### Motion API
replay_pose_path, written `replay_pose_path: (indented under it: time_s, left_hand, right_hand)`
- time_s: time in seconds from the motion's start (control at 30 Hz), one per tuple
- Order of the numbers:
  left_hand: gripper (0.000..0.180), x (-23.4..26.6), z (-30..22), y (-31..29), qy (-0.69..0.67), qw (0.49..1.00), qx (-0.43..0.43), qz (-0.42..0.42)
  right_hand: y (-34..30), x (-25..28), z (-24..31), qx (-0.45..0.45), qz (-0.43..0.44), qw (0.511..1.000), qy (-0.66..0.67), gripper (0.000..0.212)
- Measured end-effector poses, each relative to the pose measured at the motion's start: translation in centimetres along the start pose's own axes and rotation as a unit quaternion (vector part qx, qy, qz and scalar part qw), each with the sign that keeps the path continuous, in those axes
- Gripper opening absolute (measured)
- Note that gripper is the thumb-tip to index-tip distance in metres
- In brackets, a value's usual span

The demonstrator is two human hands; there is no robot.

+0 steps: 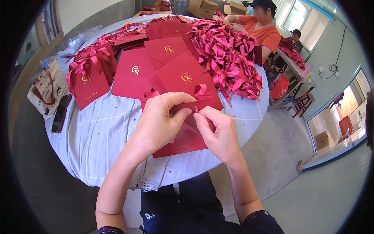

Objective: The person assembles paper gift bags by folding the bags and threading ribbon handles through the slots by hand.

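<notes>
A red paper gift bag [183,145] lies in front of me near the table's front edge. My left hand [159,119] is closed on its upper edge, thumb and index finger almost meeting. My right hand [219,134] pinches the end of a thin pinkish-red ribbon [196,109] at the same edge. A loop of ribbon [200,89] curls up just beyond my fingers. Directly behind are stacked flat red bags [177,74] with gold emblems. My palms hide part of the bag I handle.
A large heap of ribbons [230,58] covers the table's right side. Ribboned red bags [91,84] stand at left, beside a canvas tote [48,89] and a dark phone [61,113]. A person in an orange shirt [263,33] sits across at the far right. The table has a white cloth [105,144].
</notes>
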State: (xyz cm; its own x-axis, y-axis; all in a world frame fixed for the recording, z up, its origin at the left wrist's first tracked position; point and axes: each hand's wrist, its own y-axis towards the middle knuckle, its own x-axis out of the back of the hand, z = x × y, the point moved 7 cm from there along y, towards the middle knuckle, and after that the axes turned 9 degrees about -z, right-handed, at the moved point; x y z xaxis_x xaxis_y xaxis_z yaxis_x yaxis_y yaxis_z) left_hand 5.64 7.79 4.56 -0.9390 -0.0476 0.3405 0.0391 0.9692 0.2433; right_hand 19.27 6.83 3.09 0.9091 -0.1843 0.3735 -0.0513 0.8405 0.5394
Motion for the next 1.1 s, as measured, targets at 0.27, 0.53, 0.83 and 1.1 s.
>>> replay_pose_path:
  time_s: [0.27, 0.53, 0.83, 1.1]
  left_hand:
    - [0.018, -0.2, -0.5, -0.3, 0.026, 0.995, -0.090, -0.021]
    - [0.023, -0.5, -0.3, -0.8, -0.003, 0.998, -0.056, 0.020]
    - [0.015, -0.6, 0.4, -0.9, -0.027, 0.999, 0.030, 0.024]
    - [0.014, -0.9, 1.0, -0.6, -0.043, 0.997, 0.053, 0.033]
  right_hand:
    - [-0.2, 0.1, -0.7, -0.068, 0.029, 0.996, 0.040, 0.018]
    - [0.7, 1.4, -0.8, -0.076, -0.015, 0.994, 0.074, 0.022]
    - [-1.3, 0.6, -0.9, -0.027, -0.066, 0.997, 0.011, 0.017]
    - [-2.4, 0.6, -1.1, 0.012, -0.132, 0.991, 0.026, 0.014]
